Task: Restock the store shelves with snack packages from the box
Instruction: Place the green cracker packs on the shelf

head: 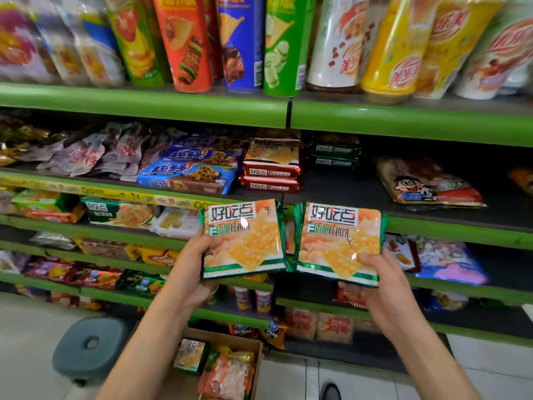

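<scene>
Holding two matching green-edged biscuit packs up in front of the store shelves, we grip one in each hand. Our left hand wraps the left pack at its lower left edge, thumb on the front and fingers curled behind. Our right hand clamps the right pack at its lower right corner, thumb on the printed face and fingers underneath. The two packs sit side by side, their inner edges touching or nearly so, both face up and tilted slightly toward us, level with the green rail of the middle shelf.

Behind them on that shelf lie red packs of the same brand stacked beside blue cookie packs, and dark green packs further back. A bare dark stretch of shelf lies to the right of those stacks.

Down by the floor, the cardboard box stands open between our forearms, with another pack of this kind and what looks like an orange-pink bag inside; blur hides the details. A grey stool stands just left of the box.
</scene>
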Available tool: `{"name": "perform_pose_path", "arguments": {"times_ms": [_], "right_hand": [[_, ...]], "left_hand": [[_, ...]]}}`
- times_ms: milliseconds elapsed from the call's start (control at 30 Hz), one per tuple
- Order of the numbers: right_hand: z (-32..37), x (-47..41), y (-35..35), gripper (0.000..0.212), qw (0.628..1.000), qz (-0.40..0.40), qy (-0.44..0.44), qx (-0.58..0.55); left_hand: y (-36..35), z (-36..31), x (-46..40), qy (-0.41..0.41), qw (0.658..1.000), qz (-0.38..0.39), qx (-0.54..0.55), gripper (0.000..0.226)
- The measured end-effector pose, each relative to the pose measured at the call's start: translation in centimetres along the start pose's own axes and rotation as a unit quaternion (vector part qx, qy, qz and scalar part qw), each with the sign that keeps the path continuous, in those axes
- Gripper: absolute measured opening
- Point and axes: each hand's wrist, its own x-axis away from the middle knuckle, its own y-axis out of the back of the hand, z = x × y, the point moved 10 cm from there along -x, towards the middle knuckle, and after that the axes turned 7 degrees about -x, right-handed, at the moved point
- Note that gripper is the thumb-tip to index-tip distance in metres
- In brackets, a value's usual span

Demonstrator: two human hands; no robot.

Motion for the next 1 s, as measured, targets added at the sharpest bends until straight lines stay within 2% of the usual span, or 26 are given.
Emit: {"name": "perform_pose_path", "arguments": {"times_ms": [100,167,233,333,467,600,667,767,867,933,967,1000], "right_hand": [[2.4,-1.1,0.7,0.039,0.998,-0.027,0.026,0.042],[3.0,-1.7,0.5,0.061,0.998,-0.042,0.026,0.040],[3.5,-2.1,-0.8,0.072,0.999,-0.028,0.023,0.033],[4.6,-3.0,-3.3,0.062,0.999,0.020,0.020,0.015],[6.4,-5.3,-4.3,0.051,0.998,0.053,-0.002,-0.022],[10.1,-8.2,-3.3,0.052,0.996,0.065,0.061,-0.010],[11.7,-9.0,-3.0,0.056,0.991,0.059,0.115,0.041],[12.5,-9.7,-3.6,0.070,0.968,0.100,0.160,0.166],[14.5,-11.7,-3.5,0.085,0.940,0.087,0.219,0.246],[16.0,-13.9,-3.7,0.073,0.920,0.042,0.241,0.306],[16.4,-15.0,-3.9,0.062,0.914,0.025,0.236,0.329],[16.7,-16.3,-4.2,0.053,0.905,0.013,0.225,0.360]], "left_hand": [[-4.0,-1.8,-1.4,0.007,1.000,0.001,0.013,0.042],[-7.7,-2.0,-2.2,0.018,1.000,0.012,-0.003,0.029],[-11.4,-1.4,-2.8,0.028,0.998,0.028,-0.052,0.018],[-15.3,-0.1,-3.8,0.041,0.992,0.041,-0.117,0.024],[-18.0,-1.8,-6.3,0.039,0.984,0.070,-0.161,0.046],[-19.1,-6.2,-9.7,-0.010,0.980,0.013,-0.200,0.061],[-20.1,-7.0,-11.0,-0.027,0.973,-0.011,-0.230,0.054],[-21.4,-7.8,-12.2,-0.054,0.972,-0.027,-0.229,0.037],[-23.0,-8.2,-13.1,-0.085,0.980,0.028,-0.178,0.030],[-23.8,-8.1,-13.4,-0.097,0.980,0.085,-0.149,0.023],[-23.7,-8.2,-13.6,-0.101,0.972,0.089,-0.191,0.023],[-23.5,-8.4,-14.0,-0.107,0.950,0.076,-0.283,0.031]]}}
